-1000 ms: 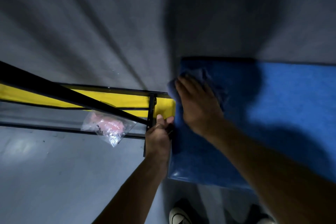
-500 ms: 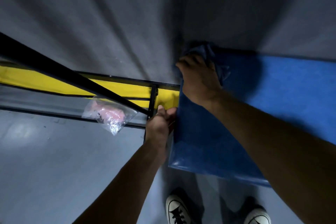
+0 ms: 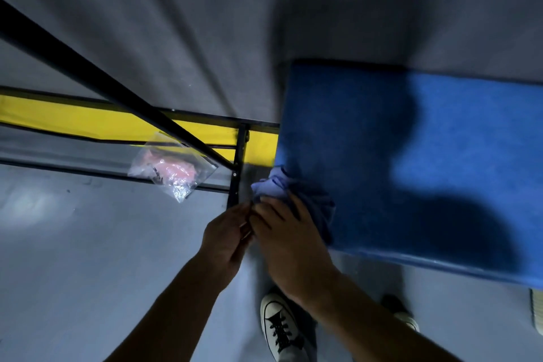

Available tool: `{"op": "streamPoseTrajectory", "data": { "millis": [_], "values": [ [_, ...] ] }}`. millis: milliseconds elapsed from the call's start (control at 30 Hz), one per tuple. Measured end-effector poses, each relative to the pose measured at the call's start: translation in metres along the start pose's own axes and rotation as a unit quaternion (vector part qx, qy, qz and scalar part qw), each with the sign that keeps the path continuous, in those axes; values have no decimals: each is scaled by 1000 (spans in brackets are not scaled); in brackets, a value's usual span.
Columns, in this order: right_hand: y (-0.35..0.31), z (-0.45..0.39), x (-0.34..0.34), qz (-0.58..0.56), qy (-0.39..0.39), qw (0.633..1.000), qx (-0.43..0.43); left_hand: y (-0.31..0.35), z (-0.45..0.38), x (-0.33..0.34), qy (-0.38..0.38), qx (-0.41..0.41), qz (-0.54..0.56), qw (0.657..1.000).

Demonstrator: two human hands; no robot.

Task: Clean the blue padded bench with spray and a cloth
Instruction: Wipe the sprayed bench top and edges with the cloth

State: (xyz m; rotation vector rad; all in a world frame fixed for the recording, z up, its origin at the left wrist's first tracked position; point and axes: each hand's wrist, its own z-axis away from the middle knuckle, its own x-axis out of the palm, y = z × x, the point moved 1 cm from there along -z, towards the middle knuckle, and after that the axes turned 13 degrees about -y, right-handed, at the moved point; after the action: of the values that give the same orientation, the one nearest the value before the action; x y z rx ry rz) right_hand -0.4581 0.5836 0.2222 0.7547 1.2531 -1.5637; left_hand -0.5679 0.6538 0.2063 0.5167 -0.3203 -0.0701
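Centrally, blue bench (image 3: 426,156): padded top, partly in shadow, against a grey wall. Cloth (image 3: 282,188): blue, bunched at the bench's left edge near its front corner, overhanging it. Right hand (image 3: 291,241): fingers pressed onto the cloth. Left hand (image 3: 227,236): just beside the right, fingers curled together; whether they pinch anything cannot be told. Plastic bag (image 3: 172,170): pink contents, on a black frame (image 3: 238,161) left of the bench. Sneaker (image 3: 279,326): on the floor below.

The cloth (image 3: 289,189) lies at the bench's (image 3: 411,156) left edge, bag (image 3: 173,170) further left.
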Motion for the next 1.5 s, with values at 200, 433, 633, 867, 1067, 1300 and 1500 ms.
{"op": "streamPoseTrajectory", "data": {
  "millis": [200,433,633,867,1067,1300,1500],
  "values": [
    [-13,49,36,-1,-67,998,-11,-27,27,-11,32,27,-55,998],
    [-11,88,24,-209,43,977,-2,-48,67,-2,-4,73,-11,997],
    [20,139,-48,-531,192,813,145,-60,97,56,-80,125,-15,989],
    [87,221,-86,-750,221,589,204,-114,115,192,-210,79,-148,963],
    [158,338,-72,-686,286,609,275,-211,137,291,-197,43,-157,967],
    [249,515,-57,-650,252,652,298,-346,173,407,-118,50,-238,963],
    [323,620,-44,-633,264,646,335,-428,183,495,-140,18,-261,955]
  ]
}}
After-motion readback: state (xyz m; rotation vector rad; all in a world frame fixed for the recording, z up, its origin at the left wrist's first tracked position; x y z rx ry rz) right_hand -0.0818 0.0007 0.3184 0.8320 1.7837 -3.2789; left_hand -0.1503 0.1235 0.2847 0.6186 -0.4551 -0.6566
